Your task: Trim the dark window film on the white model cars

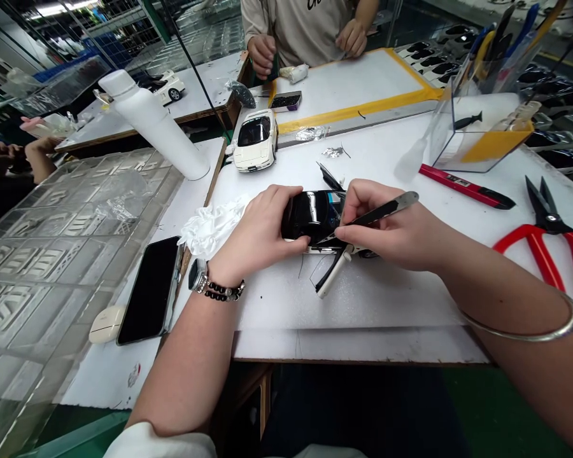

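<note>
A model car (pixel 312 213) with a glossy black roof lies on the white foam-covered table, its doors swung out. One white door (pixel 332 277) sticks out toward me, and a dark one (pixel 330 177) points away. My left hand (pixel 267 222) is closed around one end of the car, thumb and fingers on opposite sides. Pinched in my right hand (pixel 379 219) is a pair of dark tweezers (pixel 386 208), whose tips reach the car beside the near door opening. My fingers partly hide the tips and the far end of the car.
Red-handled scissors (pixel 549 219), a red cutter knife (pixel 465 186) and a clear tool box (pixel 477 143) lie right. A crumpled white cloth (pixel 212 226), phone (pixel 150 289) and white bottle (pixel 155 124) stand left. Behind is a white model car (pixel 256 141); a co-worker (pixel 310 32) sits opposite.
</note>
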`<action>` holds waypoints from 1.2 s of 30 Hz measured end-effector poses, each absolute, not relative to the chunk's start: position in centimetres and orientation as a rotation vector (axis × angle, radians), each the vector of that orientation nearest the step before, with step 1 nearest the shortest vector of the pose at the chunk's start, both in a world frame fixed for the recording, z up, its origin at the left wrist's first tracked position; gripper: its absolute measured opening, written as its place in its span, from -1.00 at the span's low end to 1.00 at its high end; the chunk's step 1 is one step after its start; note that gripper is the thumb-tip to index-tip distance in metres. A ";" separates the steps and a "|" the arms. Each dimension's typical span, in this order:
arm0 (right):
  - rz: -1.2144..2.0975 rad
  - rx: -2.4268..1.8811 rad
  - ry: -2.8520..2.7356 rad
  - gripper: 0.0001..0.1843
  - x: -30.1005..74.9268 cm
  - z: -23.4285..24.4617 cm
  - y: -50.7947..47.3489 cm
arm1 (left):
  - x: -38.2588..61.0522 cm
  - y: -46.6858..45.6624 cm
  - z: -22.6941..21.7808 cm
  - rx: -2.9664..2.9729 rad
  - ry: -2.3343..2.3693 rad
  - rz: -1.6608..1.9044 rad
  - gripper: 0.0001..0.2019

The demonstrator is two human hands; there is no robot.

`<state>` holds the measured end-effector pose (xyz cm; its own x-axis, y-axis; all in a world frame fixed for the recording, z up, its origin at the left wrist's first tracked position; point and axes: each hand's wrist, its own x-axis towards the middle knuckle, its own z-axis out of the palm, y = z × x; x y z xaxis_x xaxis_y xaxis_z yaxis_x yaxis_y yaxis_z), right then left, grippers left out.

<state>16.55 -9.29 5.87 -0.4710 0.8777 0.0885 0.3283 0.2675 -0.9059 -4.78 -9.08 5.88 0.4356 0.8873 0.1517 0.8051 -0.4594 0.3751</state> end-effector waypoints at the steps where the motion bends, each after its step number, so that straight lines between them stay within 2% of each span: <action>1: 1.168 -1.086 -1.944 -0.81 16.6 5.9 -9.3 | -4.8 -9.1 5.9 2.443 1.473 0.481 -0.38; 36: 1.095 -1.060 -1.970 -0.84 16.5 5.7 -9.2 | -4.5 -9.2 5.7 2.480 1.494 0.504 -0.38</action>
<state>16.52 -9.23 5.72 -0.4702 0.8709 0.1428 0.3382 0.3273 -0.8823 -4.51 -9.20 5.66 0.4301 0.8838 0.1841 0.8148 -0.4678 0.3423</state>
